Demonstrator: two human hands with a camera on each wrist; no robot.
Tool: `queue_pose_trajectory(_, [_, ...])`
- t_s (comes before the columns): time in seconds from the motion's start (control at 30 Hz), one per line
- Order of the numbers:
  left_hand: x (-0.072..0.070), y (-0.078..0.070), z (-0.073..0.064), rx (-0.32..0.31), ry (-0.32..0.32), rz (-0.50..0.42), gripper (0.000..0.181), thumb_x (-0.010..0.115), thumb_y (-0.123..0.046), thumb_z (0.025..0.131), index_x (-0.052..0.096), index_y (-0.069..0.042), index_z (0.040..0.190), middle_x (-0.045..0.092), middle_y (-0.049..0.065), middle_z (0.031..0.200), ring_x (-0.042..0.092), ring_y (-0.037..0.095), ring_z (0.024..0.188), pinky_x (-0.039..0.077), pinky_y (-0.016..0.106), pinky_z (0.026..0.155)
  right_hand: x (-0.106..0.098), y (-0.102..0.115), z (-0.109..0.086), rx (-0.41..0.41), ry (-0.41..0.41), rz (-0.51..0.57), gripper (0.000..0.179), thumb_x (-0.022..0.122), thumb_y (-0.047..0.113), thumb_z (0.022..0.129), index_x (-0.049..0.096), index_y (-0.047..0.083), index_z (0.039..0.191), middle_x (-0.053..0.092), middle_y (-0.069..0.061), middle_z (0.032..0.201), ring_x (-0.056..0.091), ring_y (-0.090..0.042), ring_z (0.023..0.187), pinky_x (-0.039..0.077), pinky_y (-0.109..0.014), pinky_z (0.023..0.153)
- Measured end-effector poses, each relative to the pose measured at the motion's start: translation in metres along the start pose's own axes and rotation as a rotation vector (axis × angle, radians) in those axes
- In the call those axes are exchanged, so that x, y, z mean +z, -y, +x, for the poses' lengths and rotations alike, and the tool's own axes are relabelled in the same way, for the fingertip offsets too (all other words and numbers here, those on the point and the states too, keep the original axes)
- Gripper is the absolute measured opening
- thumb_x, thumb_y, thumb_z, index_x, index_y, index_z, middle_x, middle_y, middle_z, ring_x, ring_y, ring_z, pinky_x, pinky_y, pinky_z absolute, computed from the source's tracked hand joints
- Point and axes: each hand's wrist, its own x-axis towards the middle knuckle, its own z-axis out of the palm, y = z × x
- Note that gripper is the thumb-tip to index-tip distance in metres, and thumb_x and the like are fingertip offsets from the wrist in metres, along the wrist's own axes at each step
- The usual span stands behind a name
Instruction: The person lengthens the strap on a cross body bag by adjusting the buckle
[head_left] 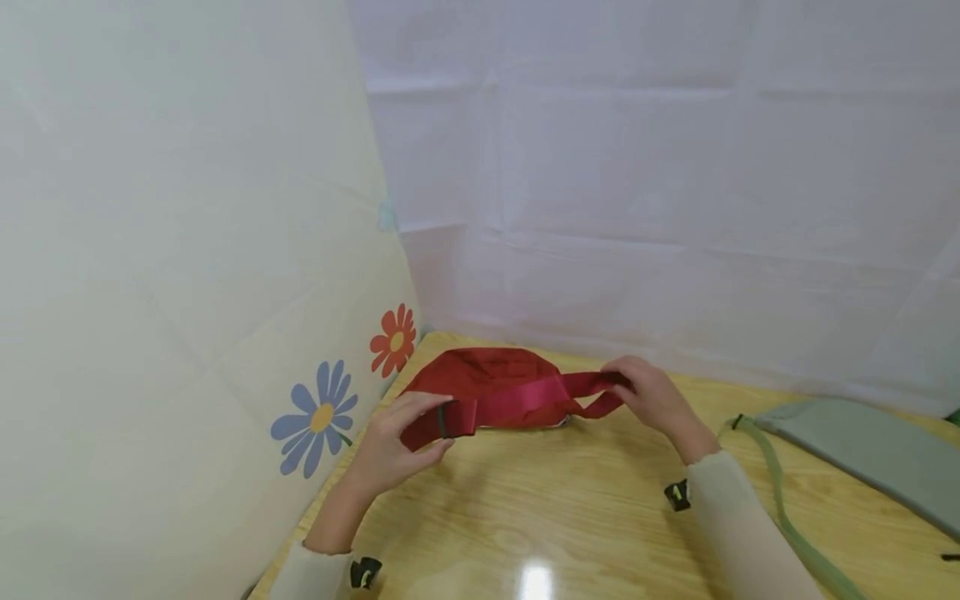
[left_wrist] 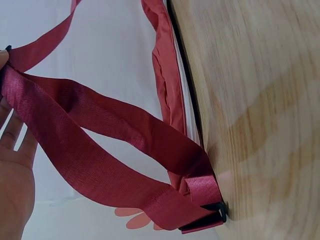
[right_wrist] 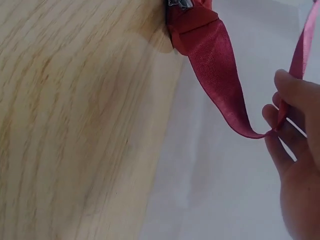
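Note:
A red fabric bag lies at the back of the wooden table, with a shinier red strap attached. Thumb and fingers of my left hand grip the strap at its left part, beside a dark buckle. In the left wrist view the strap hangs in a loop down to a black slider by the table edge. My right hand pinches the strap's other side between thumb and fingers. From there the strap sags back to the bag's corner, near a metallic zip end.
To the right lies a flat grey-green item with a light green strap running towards the front. White sheeting stands behind the table, and a pale panel with flower prints borders the left side.

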Motion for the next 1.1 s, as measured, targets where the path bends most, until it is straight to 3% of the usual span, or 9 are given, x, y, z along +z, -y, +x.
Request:
queue_pose_trajectory(0.23, [0.005,-0.003,0.005,0.032,0.003,-0.008,0.062,0.088,-0.002,0.069,0.067,-0.008,0.127,0.069,0.008,0.118,0.064,0.022,0.106,0.046,0.015,0.096,0.001,0.002,-0.002,-0.004,0.144,0.009,0.032,0.077,0.000,0.086,0.067,-0.004,0.117,0.068,-0.018,0.111,0.062,-0.037,0.105,0.051,-0.054,0.092])
queue_pose_trajectory(0.37, [0.007,-0.004,0.009,0.022,0.005,0.002,0.061,0.087,-0.001,0.071,0.067,-0.007,0.128,0.069,0.009,0.119,0.063,0.023,0.108,0.044,0.015,0.100,0.005,0.008,-0.002,-0.056,0.214,-0.012,0.035,0.080,0.005,0.084,0.067,-0.001,0.116,0.068,-0.016,0.108,0.062,-0.034,0.101,0.052,-0.050,0.088])
queue_pose_trajectory(0.6, [0.009,-0.001,0.011,0.018,0.005,0.009,0.058,0.085,-0.002,0.073,0.067,-0.006,0.127,0.069,0.009,0.119,0.063,0.023,0.110,0.041,0.014,0.103,0.009,0.033,0.007,0.000,0.408,-0.046,0.053,0.080,0.026,0.088,0.063,-0.001,0.130,0.066,-0.015,0.123,0.059,-0.035,0.116,0.048,-0.050,0.099])
queue_pose_trajectory(0.7, [0.009,0.000,0.011,0.012,0.012,0.009,0.057,0.085,-0.004,0.074,0.066,-0.007,0.128,0.069,0.009,0.120,0.063,0.023,0.111,0.041,0.014,0.104,0.012,0.052,0.015,-0.008,0.432,-0.049,0.059,0.078,0.032,0.091,0.059,-0.001,0.136,0.063,-0.016,0.130,0.057,-0.034,0.122,0.045,-0.050,0.105])
queue_pose_trajectory(0.87, [0.009,0.000,0.011,0.008,0.025,0.004,0.056,0.085,-0.008,0.078,0.066,-0.008,0.130,0.068,0.008,0.121,0.062,0.022,0.113,0.041,0.016,0.105,0.027,0.089,0.028,0.004,0.419,0.061,0.056,0.072,0.030,0.096,0.054,0.004,0.142,0.058,-0.012,0.139,0.053,-0.032,0.130,0.043,-0.049,0.109])
queue_pose_trajectory(1.1, [0.008,0.000,0.013,-0.002,0.032,0.008,0.056,0.084,-0.008,0.079,0.065,-0.008,0.132,0.068,0.008,0.123,0.062,0.022,0.113,0.042,0.016,0.103,0.070,0.120,0.045,-0.015,0.388,0.155,0.055,0.075,0.030,0.094,0.054,0.011,0.142,0.058,-0.004,0.141,0.054,-0.021,0.131,0.045,-0.041,0.108])
